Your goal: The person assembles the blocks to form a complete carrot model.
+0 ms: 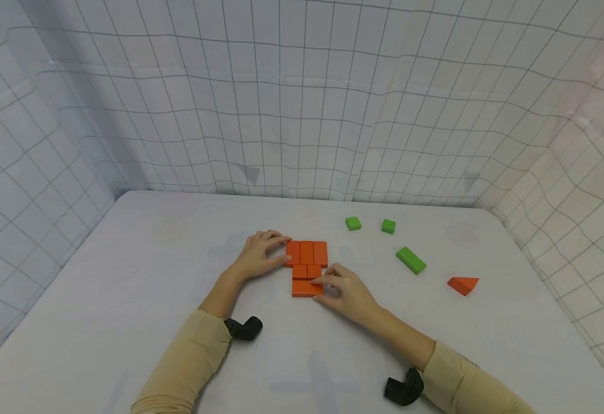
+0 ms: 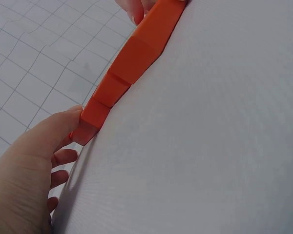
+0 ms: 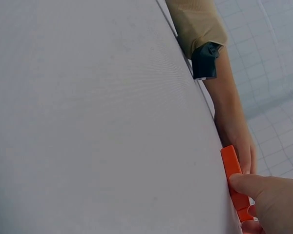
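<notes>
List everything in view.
Parallel oblong blocks: 3, orange, cluster's far row
Small square blocks: 2, orange, middle row
Crosswise oblong block: 1, orange, near row
Triangular wedge: 1, orange, rightmost
Squarish blocks: 2, green, back, right of cluster
Lone oblong block: 1, green, left of wedge
Tabletop: 1, white, under blocks
Gridded cloth backdrop: count unclear, white, behind and beside table
Wrist devices: 2, black, one per wrist
Sleeves: 2, tan, forearms
Left hand: 1, at far row's left end
Right hand: 1, pinching crosswise block

Orange blocks (image 1: 307,253), green blocks (image 1: 411,260) — white table (image 1: 115,293), beige sleeves (image 1: 188,359) — grey-gridded white backdrop (image 1: 307,103).
</notes>
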`<action>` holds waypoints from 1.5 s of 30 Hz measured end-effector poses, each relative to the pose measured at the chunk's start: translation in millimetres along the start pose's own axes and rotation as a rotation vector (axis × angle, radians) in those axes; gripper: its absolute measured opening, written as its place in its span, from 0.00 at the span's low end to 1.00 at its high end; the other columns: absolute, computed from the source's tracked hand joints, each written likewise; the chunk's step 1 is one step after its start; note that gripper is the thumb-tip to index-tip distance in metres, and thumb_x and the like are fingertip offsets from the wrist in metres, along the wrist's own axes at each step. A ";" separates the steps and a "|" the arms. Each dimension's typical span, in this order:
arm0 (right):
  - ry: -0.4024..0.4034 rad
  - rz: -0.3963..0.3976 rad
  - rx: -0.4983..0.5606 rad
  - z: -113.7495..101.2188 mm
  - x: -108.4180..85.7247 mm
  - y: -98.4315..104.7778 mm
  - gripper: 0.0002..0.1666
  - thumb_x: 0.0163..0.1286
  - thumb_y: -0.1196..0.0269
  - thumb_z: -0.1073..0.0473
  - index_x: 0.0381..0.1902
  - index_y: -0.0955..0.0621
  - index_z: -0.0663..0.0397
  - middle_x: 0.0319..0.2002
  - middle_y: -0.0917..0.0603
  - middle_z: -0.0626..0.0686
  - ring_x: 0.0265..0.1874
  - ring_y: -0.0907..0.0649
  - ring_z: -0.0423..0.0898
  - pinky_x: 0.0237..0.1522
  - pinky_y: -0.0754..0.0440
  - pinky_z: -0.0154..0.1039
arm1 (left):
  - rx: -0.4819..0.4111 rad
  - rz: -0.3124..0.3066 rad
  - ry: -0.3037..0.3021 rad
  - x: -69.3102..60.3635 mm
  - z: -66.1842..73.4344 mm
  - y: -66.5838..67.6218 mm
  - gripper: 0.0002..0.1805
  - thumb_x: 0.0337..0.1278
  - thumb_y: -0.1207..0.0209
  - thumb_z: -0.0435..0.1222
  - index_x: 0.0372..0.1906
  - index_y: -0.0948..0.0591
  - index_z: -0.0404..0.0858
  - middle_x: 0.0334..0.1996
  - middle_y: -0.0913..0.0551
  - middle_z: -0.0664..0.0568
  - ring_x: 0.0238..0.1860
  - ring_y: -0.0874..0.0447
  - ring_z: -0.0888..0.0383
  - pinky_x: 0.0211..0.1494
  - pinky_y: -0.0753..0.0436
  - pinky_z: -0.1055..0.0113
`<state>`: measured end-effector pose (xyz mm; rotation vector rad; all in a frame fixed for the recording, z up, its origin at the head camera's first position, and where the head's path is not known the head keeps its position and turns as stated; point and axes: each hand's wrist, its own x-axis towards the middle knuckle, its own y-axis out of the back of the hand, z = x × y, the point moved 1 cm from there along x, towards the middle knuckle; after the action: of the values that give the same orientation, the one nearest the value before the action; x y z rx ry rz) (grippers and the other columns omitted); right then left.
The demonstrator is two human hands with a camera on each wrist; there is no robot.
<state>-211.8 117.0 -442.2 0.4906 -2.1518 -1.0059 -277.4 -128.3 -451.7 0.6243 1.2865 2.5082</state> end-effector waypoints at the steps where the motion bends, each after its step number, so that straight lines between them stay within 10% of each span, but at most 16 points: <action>1: -0.002 -0.001 -0.003 0.0 0.3 -0.1 0.16 0.52 0.29 0.57 0.41 0.15 0.51 0.34 0.26 0.47 0.30 0.28 0.41 0.31 0.28 0.29 | 0.001 0.000 -0.001 0.0 0.1 0.1 0.26 0.53 0.40 0.46 0.58 0.25 0.43 0.54 0.29 0.45 0.56 0.36 0.45 0.58 0.42 0.47; 35: 0.042 0.104 -0.161 0.9 -0.2 -4.2 0.16 0.47 0.27 0.56 0.37 0.14 0.50 0.31 0.24 0.48 0.27 0.28 0.40 0.31 0.27 0.34 | -0.004 -0.006 0.001 0.4 -1.7 -0.4 0.26 0.53 0.40 0.46 0.58 0.25 0.43 0.54 0.29 0.45 0.56 0.36 0.45 0.59 0.43 0.47; 45: -0.037 0.143 0.011 3.5 5.2 17.5 0.21 0.49 0.28 0.59 0.43 0.18 0.57 0.34 0.23 0.53 0.30 0.24 0.45 0.30 0.24 0.34 | -0.019 -0.007 -0.003 0.5 -1.7 0.1 0.26 0.53 0.40 0.46 0.58 0.25 0.43 0.54 0.29 0.45 0.56 0.36 0.45 0.59 0.43 0.47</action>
<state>-218.6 126.7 -427.9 0.3205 -2.1926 -0.9307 -278.7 -129.3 -452.4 0.6183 1.2597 2.5097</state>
